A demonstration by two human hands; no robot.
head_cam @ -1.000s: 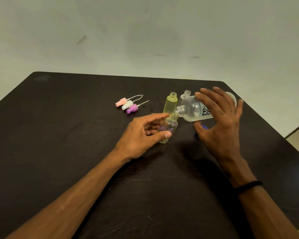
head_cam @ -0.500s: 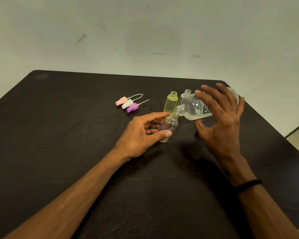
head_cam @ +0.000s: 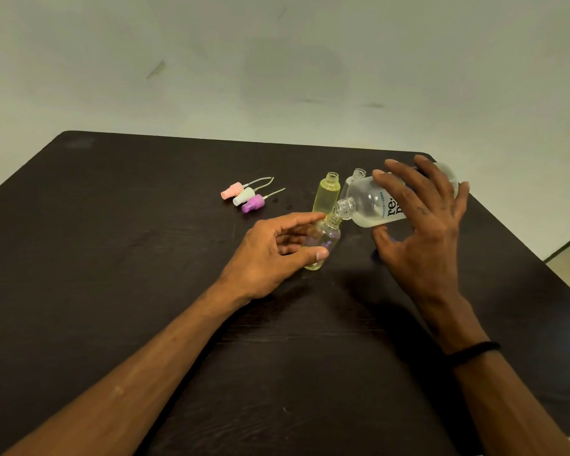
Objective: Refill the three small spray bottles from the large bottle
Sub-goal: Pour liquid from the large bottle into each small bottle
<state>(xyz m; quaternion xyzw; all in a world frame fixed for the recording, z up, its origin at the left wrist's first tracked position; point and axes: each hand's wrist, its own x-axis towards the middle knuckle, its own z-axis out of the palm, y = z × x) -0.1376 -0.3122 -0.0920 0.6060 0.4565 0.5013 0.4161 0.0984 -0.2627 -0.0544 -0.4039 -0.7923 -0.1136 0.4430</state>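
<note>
The left hand (head_cam: pixel 270 255) grips the small bottle (head_cam: pixel 323 240) at table (head_cam: pixel 112 258) centre; the right hand (head_cam: pixel 422 232) grasps the tilted large bottle (head_cam: pixel 366 205), necks touching. Any slip of that contact likely spills liquid.

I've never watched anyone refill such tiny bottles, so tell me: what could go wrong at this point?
1. The large bottle is tipped, its neck against the narrow mouth of the small bottle; a slight slip could spill liquid on the table.
2. The left hand holds that small bottle only between thumb and fingers; a nudge might topple it.
3. The open yellow bottle stands just behind and could be knocked over by the right hand.
</note>
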